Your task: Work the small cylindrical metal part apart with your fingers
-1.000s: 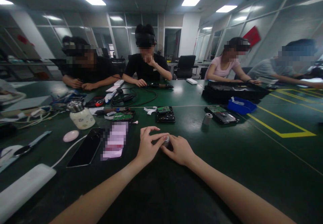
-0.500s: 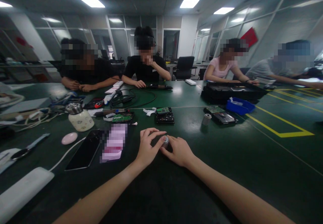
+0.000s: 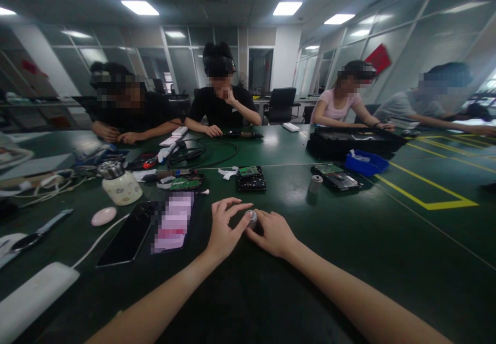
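A small silver metal cylinder stands on the green table between my hands. My right hand is closed around its right side, thumb in front and fingers behind. From the left, the thumb of my left hand touches the cylinder's top edge, while its other fingers stretch out over it, apart. Another silver cylinder of the same look stands farther off to the right. Beside that one lies a hard drive with a green circuit board. A second hard drive lies straight beyond my hands, with a white ribbon attached.
On my left are a lit phone, a dark phone, a white power bank, a pink oval object and a cream bottle. Across the table sit several people, near a black tray and blue bin.
The whole view has shifted slightly. My hands and the cylinder between them keep nearly the same pose.
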Demonstrator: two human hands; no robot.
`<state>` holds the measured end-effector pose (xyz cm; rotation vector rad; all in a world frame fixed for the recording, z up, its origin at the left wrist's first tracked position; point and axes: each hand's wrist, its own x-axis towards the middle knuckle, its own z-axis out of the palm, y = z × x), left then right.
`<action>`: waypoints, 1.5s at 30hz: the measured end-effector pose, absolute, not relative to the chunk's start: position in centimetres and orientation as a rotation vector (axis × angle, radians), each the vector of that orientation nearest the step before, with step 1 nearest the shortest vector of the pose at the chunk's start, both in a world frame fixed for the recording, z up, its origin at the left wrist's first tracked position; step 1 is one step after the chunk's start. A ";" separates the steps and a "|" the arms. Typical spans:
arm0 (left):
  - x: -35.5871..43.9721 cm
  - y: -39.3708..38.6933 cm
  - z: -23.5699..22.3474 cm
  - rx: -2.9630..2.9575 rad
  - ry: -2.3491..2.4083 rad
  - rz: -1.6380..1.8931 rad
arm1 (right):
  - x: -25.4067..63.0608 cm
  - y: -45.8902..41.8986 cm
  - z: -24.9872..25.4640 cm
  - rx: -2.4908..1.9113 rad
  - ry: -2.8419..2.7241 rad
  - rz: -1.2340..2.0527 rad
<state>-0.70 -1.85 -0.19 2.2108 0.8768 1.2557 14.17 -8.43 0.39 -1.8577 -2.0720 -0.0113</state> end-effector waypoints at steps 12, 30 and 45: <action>-0.9 -0.8 -0.6 2.135 1.423 1.226 | 14.1 -8.4 0.3 -1.877 -2.057 -0.035; -1.0 -1.1 -0.2 2.293 0.997 1.217 | 14.2 -8.4 0.4 -1.850 -2.068 -0.027; -0.5 -0.8 -0.6 2.229 0.861 1.190 | 14.3 -8.3 -0.1 -1.797 -2.028 0.030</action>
